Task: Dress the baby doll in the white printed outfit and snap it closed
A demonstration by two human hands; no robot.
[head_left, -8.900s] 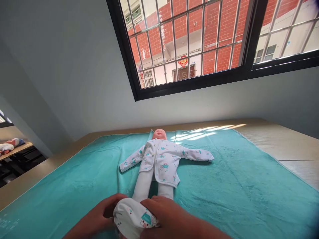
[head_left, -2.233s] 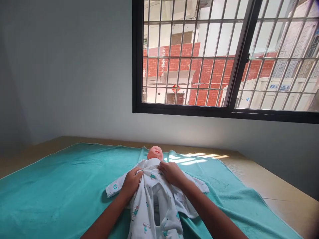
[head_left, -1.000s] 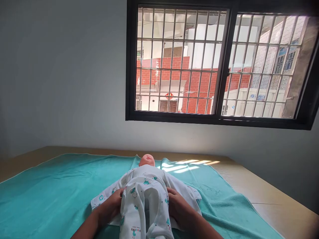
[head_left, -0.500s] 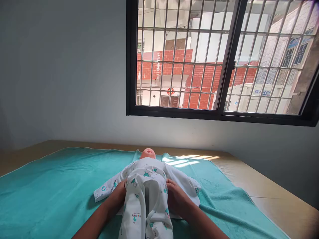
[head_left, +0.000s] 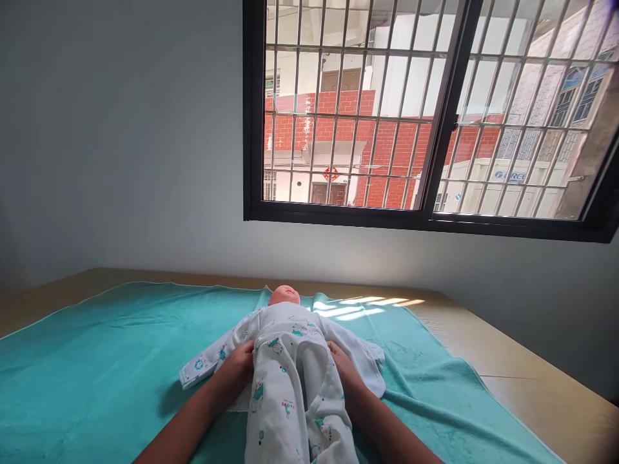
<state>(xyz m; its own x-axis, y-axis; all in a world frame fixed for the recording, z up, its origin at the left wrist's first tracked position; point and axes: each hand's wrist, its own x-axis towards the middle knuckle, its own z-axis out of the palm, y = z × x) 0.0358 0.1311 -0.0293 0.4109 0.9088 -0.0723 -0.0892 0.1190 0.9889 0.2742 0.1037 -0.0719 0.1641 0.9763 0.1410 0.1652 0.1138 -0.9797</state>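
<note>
A pair of white printed trousers (head_left: 278, 386) lies at the bottom centre of the frame, over the lower part of a doll (head_left: 284, 295) that is on its back, its head toward the wall. The left hand (head_left: 238, 366) is against the trousers' left edge in the frame, the right hand (head_left: 344, 372) against the right edge, both near the hips. The fingers of both disappear behind or under the cloth, so I cannot tell whether they are pinched closed on it or only pressed to it.

The cloth looks thin, soft and probably a little stretchy. It should weigh very little, fold easily and not break or slip much. The sides of the waist, level on both edges, look like the best place to take hold; tugging one side alone would likely twist it.

A white jacket (head_left: 356, 348) spreads out to both sides, one sleeve reaching left across the green blanket (head_left: 111, 367) on the wooden worktop (head_left: 527, 383).

The trouser legs run off the bottom edge, so their ends are cut off. The doll's legs cannot be seen. White on white, the line where waistband meets jacket below the head is hard to make out.
</note>
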